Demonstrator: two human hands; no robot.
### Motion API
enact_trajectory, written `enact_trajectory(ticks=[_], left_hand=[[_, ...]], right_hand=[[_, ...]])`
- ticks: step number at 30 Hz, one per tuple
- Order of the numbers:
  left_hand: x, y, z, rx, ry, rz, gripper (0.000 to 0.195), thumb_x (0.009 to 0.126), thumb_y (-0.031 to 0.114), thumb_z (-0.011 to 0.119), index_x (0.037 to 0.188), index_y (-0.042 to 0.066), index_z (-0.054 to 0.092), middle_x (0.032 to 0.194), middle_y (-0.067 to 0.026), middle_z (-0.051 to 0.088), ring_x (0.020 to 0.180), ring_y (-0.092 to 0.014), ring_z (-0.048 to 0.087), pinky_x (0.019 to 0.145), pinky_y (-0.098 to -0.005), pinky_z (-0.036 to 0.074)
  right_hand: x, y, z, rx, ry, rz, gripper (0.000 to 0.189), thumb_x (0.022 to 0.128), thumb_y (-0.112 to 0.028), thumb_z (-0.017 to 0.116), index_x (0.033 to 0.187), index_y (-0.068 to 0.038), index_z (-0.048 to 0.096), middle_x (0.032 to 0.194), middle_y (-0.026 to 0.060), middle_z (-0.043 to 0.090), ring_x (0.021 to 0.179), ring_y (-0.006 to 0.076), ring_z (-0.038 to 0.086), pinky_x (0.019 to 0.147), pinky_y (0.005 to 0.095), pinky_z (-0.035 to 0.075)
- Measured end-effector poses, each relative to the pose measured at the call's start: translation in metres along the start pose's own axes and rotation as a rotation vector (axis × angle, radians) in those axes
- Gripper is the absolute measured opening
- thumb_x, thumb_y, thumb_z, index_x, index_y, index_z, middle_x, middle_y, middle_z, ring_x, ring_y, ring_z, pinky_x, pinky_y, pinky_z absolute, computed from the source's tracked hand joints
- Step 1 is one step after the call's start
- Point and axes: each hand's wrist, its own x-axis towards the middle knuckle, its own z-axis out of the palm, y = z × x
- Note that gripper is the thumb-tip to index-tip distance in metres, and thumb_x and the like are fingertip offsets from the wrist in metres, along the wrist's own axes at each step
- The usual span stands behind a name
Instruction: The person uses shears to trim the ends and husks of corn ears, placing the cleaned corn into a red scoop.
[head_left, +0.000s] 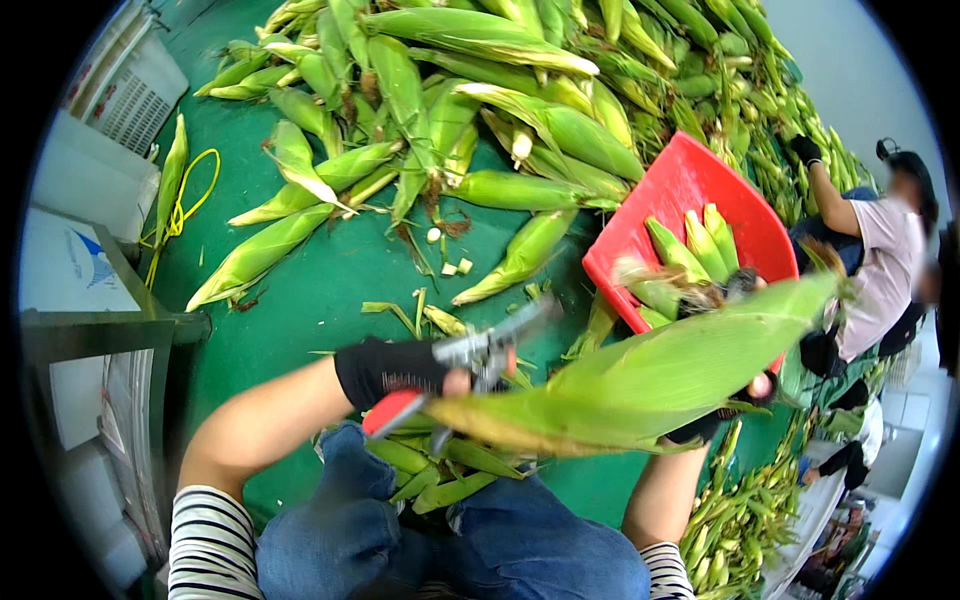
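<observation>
Both of my hands wear black gloves that leave the fingertips bare. My left hand (405, 370) grips a pair of pruning shears (491, 349) with red-trimmed handles; the blades are blurred. My right hand (756, 391) holds a large ear of corn in its green husk (645, 371) slantwise across my lap; the ear hides much of that hand. The husk's pale end lies close to the shears; I cannot tell whether they touch. Just beyond the ear stands a red plastic scoop-shaped bin (761, 195) with several smaller, trimmed ears (679, 247) in it.
A heap of unhusked corn (450, 112) covers the far green floor (337, 274). Cut husks (450, 472) lie between my knees. At left are a metal frame (184, 328), a white crate (139, 97) and a yellow cord (180, 214). A co-worker (877, 247) sits at right.
</observation>
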Motion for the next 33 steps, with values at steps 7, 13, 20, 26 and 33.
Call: enact_trajectory(ticks=[7, 13, 20, 26, 33], left_hand=[[-0.045, -0.001, 0.021, 1.811, 0.550, 0.272, 0.039, 0.071, 0.017, 0.062, 0.108, 0.014, 0.051, 0.080, -0.0089, 0.057, 0.065, -0.026, 0.058, 0.061, -0.0350, 0.048], [-0.062, -0.007, 0.023, 2.223, 0.816, 0.642, 0.050, 0.067, 0.016, 0.065, 0.114, 0.012, 0.049, 0.083, -0.0119, 0.054, 0.067, -0.029, 0.057, 0.063, -0.0355, 0.048], [-0.057, -0.054, 0.025, -0.182, 0.392, -0.038, 0.085, 0.073, 0.015, 0.069, 0.141, 0.010, 0.018, 0.112, -0.0083, 0.048, 0.102, -0.017, 0.049, 0.085, -0.0317, 0.041], [-0.024, -0.068, 0.022, -0.205, 0.439, 0.018, 0.065, 0.076, 0.012, 0.061, 0.133, 0.006, 0.032, 0.096, -0.0071, 0.055, 0.086, -0.017, 0.058, 0.077, -0.0297, 0.047], [-0.017, -0.076, 0.023, 0.107, 0.600, -0.138, 0.036, 0.075, 0.014, 0.059, 0.106, 0.004, 0.044, 0.067, -0.0091, 0.054, 0.055, -0.019, 0.057, 0.051, -0.0336, 0.046]], right_hand=[[-0.018, 0.104, -0.021, 0.112, 0.186, 0.451, 0.064, 0.076, -0.047, 0.067, 0.124, -0.013, 0.044, 0.124, 0.0083, 0.048, 0.113, 0.0246, 0.047, 0.095, 0.0424, 0.041], [-0.021, 0.153, 0.017, -0.015, 0.393, 0.278, 0.040, 0.083, -0.025, 0.060, 0.116, -0.008, 0.047, 0.110, 0.0087, 0.054, 0.104, 0.0235, 0.053, 0.094, 0.0414, 0.041], [-0.048, 0.141, 0.016, -0.169, 0.241, 0.080, 0.059, 0.074, -0.029, 0.065, 0.123, -0.007, 0.041, 0.115, 0.0109, 0.050, 0.108, 0.0269, 0.050, 0.095, 0.0424, 0.039], [-0.064, 0.129, -0.006, -0.162, 0.197, 0.199, 0.069, 0.072, -0.026, 0.066, 0.131, -0.008, 0.035, 0.118, 0.0105, 0.048, 0.110, 0.0259, 0.048, 0.097, 0.0417, 0.038], [-0.067, 0.120, 0.000, -0.578, 0.146, -0.002, 0.082, 0.066, -0.031, 0.075, 0.130, -0.003, 0.031, 0.106, 0.0077, 0.050, 0.098, 0.0203, 0.052, 0.088, 0.0355, 0.042]])
